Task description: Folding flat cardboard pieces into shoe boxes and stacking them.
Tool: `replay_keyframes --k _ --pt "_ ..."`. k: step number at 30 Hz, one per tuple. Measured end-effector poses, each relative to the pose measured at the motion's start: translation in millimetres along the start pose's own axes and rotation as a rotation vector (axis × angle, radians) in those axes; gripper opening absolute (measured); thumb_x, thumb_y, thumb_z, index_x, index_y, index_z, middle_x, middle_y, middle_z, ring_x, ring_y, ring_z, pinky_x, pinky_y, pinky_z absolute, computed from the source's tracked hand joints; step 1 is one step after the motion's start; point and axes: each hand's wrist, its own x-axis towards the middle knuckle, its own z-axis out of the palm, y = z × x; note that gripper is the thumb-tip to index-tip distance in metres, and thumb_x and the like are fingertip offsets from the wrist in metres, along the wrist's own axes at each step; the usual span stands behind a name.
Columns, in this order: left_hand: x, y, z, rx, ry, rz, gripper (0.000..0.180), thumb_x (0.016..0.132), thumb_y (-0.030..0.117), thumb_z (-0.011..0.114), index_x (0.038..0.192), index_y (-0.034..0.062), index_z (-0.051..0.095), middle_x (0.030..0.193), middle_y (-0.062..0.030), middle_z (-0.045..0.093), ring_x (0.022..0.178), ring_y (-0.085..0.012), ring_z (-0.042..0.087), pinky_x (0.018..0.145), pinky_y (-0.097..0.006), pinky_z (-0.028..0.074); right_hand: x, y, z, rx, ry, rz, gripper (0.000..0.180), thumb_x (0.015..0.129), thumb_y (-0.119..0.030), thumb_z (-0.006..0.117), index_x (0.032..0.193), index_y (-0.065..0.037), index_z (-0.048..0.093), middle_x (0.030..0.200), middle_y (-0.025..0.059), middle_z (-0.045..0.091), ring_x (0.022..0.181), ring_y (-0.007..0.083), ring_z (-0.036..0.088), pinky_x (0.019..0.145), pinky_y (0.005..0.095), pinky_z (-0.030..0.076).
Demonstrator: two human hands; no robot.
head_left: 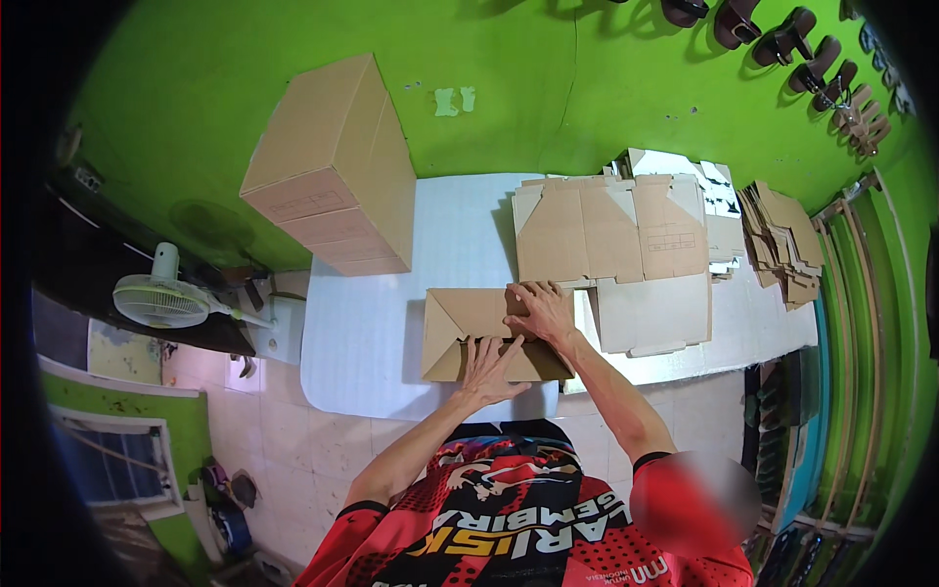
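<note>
A small brown cardboard box (448,308) stands at the front of the white table, its top flaps folded inward. My left hand (486,374) lies on the near flap, fingers stretched out and pointing toward the middle seam. Across the far right part of the top, my right hand (544,311) presses down with its fingers spread and slightly bent. Both hands touch the cardboard, and neither is wrapped round anything. What lies under the flaps is hidden.
Flattened cardboard boxes (611,230) are stacked right of the box, with more folded cardboard (785,240) farther right. A tall closed carton (337,166) stands at the back left of the white table (342,342). A fan (161,298) is at left; sandals (782,37) line the green wall.
</note>
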Motion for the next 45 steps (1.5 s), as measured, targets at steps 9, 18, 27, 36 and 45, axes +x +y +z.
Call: replay_keyframes --k 9,18,27,36,45 --pt "11.5 -0.6 -17.2 0.047 0.003 0.035 0.127 0.061 0.061 0.089 0.165 0.0193 0.030 0.142 -0.0200 0.042 0.135 -0.0360 0.036 0.110 -0.064 0.023 12.2 7.4 -12.0 0.062 -0.157 0.072 0.090 0.079 -0.071 0.075 0.149 -0.019 0.056 0.145 0.0118 0.063 0.137 0.0343 0.055 0.121 0.0551 0.035" --pt "5.4 -1.2 -5.1 0.166 0.067 0.167 0.117 0.067 0.069 0.081 0.166 0.0297 0.032 0.151 -0.0161 0.038 0.141 -0.0359 0.032 0.107 -0.069 0.022 24.5 7.6 -36.1 0.117 -0.472 0.130 0.096 0.085 -0.085 0.056 0.160 -0.027 0.045 0.167 0.0092 0.039 0.158 0.0317 0.029 0.129 0.0593 0.015" --pt "1.4 0.1 -42.5 0.018 0.052 0.084 0.111 0.075 0.077 0.074 0.166 0.0283 0.032 0.174 -0.0178 0.013 0.162 -0.0349 0.006 0.116 -0.080 -0.005 -2.6 27.1 -54.6 0.946 0.042 0.441 0.078 0.106 -0.061 0.048 0.155 0.000 0.047 0.162 0.0203 0.045 0.154 0.0290 0.037 0.126 0.0368 0.026" --pt "-3.0 -95.5 -50.4 -0.670 0.369 -0.656 0.100 0.097 0.077 0.046 0.168 0.0113 0.022 0.175 -0.0157 0.015 0.162 -0.0316 0.009 0.127 -0.057 0.004 -51.4 44.2 -25.9 1.047 0.189 0.759 0.098 0.104 -0.074 0.029 0.163 0.003 0.027 0.170 0.0218 0.028 0.159 0.0325 0.024 0.127 0.0401 0.023" --pt "-13.3 -108.8 -86.4 -1.102 -0.029 -0.773 0.099 0.101 0.077 0.036 0.165 0.0021 0.025 0.171 -0.0191 0.027 0.158 -0.0287 0.025 0.126 -0.039 0.024 -68.5 33.4 -18.6 0.995 -0.003 0.619 0.096 0.105 -0.072 0.032 0.165 0.003 0.021 0.173 0.0207 0.022 0.160 0.0322 0.020 0.129 0.0382 0.015"
